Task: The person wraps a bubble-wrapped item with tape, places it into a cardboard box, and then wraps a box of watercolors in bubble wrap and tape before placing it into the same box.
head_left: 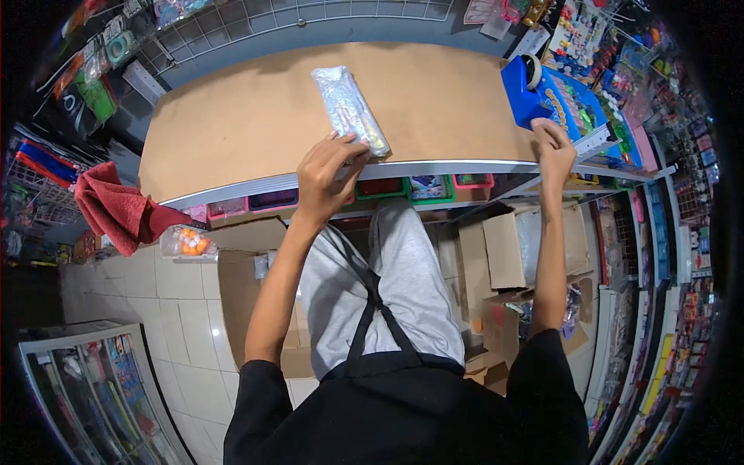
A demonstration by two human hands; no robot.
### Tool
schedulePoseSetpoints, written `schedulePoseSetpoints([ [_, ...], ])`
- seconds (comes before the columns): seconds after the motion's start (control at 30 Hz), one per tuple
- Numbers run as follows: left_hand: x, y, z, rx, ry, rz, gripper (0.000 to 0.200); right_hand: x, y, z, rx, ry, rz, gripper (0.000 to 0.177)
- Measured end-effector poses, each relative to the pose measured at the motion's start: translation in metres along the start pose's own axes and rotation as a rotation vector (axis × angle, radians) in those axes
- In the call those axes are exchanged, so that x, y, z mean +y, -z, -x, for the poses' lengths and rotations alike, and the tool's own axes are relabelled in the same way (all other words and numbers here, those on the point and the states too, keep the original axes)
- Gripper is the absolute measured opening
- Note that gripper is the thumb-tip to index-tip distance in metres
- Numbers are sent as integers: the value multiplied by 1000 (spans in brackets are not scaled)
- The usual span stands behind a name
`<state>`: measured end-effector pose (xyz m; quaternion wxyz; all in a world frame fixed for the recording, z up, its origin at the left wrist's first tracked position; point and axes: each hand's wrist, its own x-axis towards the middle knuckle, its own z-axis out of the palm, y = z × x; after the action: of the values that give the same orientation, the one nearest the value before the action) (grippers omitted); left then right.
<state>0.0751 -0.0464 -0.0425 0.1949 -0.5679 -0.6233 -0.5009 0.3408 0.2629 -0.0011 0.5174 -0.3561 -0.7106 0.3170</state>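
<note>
A clear plastic packet [347,105] with pale, colourful contents lies lengthwise on the wooden shelf top [232,116], its near end at the front edge. My left hand [329,170] holds that near end, fingers on top and thumb towards the edge. Over on the right, a blue tape dispenser [521,97] carries a roll of tape [532,71]. My right hand [553,147] is at the dispenser's near end, its fingers pinched together. What sits between those fingertips, if anything, is too small to make out.
A blue display box [573,108] of small goods stands beside the dispenser. At the left corner hangs a red cloth [116,205], near a container of orange and white balls [190,242]. Open cardboard boxes [508,252] flank my legs. Coloured baskets [430,188] sit under the shelf.
</note>
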Motion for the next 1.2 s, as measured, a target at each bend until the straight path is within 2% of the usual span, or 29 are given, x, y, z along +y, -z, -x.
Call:
schedulePoseSetpoints([
  [0.1,1,-1,-1,19,-27,0,22,-39,-36,49,-279,-180,-328,25],
  [0.13,1,-1,0,11,-20,-3,22,-58,-46,63,-358,-264,-367,22],
  [0.17,0,-2,1,7,-17,-7,22,-65,-60,76,-434,-210,-496,19],
  [0.3,2,-2,0,11,-6,-20,21,-82,-99,103,-656,-111,-499,21],
  [0.53,0,0,1,-6,-8,-1,19,-88,-120,117,-690,-126,-644,22],
  [0.7,-1,-2,2,-1,-16,-9,19,-85,-124,121,-732,-147,-601,18],
  [0.8,-1,-1,0,4,-29,-3,19,-88,-126,115,-747,7,-495,16],
  [1.2,2,2,0,1,7,44,22,-98,-137,119,-816,-71,-517,16],
])
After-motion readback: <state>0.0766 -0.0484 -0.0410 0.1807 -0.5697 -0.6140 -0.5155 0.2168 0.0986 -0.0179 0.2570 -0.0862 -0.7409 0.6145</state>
